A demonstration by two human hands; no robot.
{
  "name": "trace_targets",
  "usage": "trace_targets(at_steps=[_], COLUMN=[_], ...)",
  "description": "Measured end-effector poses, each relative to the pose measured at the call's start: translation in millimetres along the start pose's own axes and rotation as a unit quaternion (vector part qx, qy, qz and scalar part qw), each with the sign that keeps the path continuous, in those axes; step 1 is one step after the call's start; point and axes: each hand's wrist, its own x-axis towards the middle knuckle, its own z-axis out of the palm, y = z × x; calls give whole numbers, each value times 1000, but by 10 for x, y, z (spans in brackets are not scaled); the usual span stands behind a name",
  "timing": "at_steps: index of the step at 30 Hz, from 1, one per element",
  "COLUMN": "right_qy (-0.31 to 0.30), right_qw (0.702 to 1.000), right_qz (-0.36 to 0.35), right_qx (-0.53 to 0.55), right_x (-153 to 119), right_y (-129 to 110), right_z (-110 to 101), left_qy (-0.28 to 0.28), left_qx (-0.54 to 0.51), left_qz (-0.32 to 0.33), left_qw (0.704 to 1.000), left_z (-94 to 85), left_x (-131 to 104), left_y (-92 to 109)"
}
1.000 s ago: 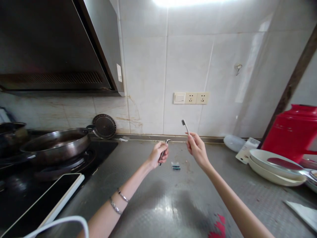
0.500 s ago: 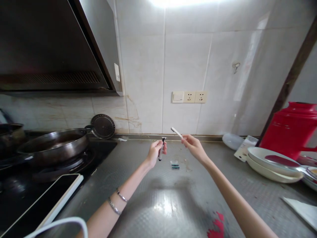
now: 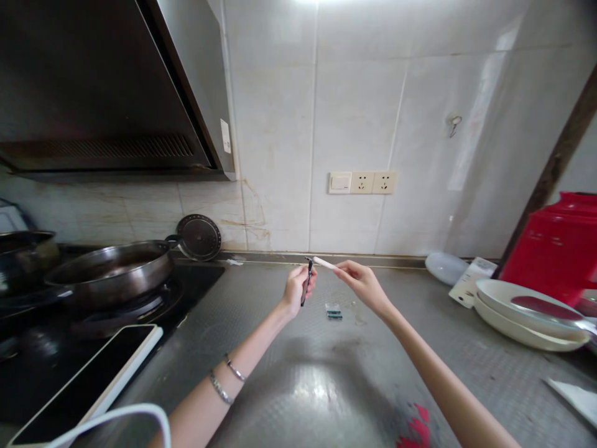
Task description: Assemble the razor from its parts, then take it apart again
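Near the middle of the view my left hand [image 3: 295, 288] is closed round the handle of a dark razor [image 3: 306, 284], held upright with its head at the top. My right hand [image 3: 362, 283] pinches a white toothbrush [image 3: 325, 264] that points left. The toothbrush's far end is at the razor's head; whether they touch is too small to tell. Below and between the hands, a small clear pack with teal and dark strips [image 3: 334, 312] lies on the grey metal counter [image 3: 280, 367].
On the left are a black stove [image 3: 32, 348], a steel pan [image 3: 112, 270], a tablet-like device [image 3: 88, 386] and a white cable [image 3: 140, 407]. On the right stand stacked white bowls [image 3: 522, 317], a red flask [image 3: 555, 246] and a white box [image 3: 472, 282].
The toothbrush has come down and left, its end now at the razor's head. The razor has turned slightly in my left hand. The view has shifted a little.
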Motion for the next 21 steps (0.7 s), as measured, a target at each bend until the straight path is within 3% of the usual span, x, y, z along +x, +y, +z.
trace_targets(at_steps=[11, 16, 21], right_qy=[-14, -27, -18], right_qw=[999, 998, 998], right_qz=[-2, 4, 3], right_qx=[51, 56, 57], right_x=[5, 4, 8], right_y=[-54, 27, -89], right_z=[25, 7, 23], left_qy=[18, 22, 28], left_qx=[95, 84, 87], left_qz=[34, 44, 61], left_qw=[995, 995, 994], left_z=[38, 4, -17], left_x=[-12, 7, 20], left_y=[-76, -112, -106])
